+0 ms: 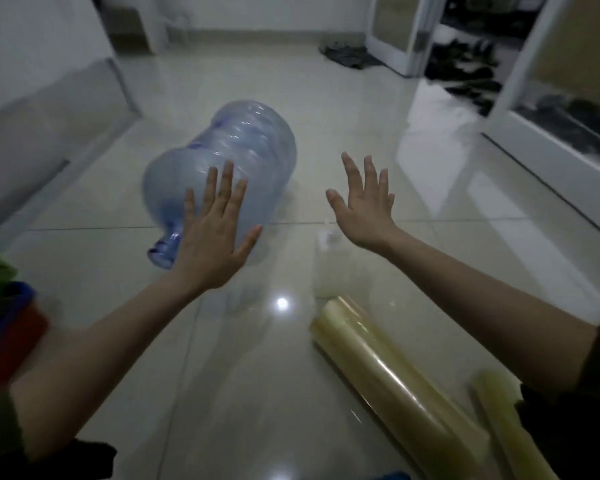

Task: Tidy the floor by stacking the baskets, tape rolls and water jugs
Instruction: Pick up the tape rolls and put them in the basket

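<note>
A large blue water jug (236, 157) lies on its side on the tiled floor, its neck pointing toward me at the lower left. My left hand (212, 230) is spread open over the jug's shoulder near the neck; whether it touches is unclear. My right hand (364, 202) hovers open to the right of the jug, apart from it. Two yellowish tape rolls lie on the floor at the lower right: a long one (392, 386) and a second (506, 417) partly hidden by my right sleeve. Stacked baskets (4, 313), green, blue and red, show at the left edge.
A pale translucent container (329, 268) stands just beyond the long roll. A white cabinet or wall panel (49, 109) runs along the left. White door frames (416, 36) stand at the right, with dark items behind them. A dark cloth (350, 55) lies far back.
</note>
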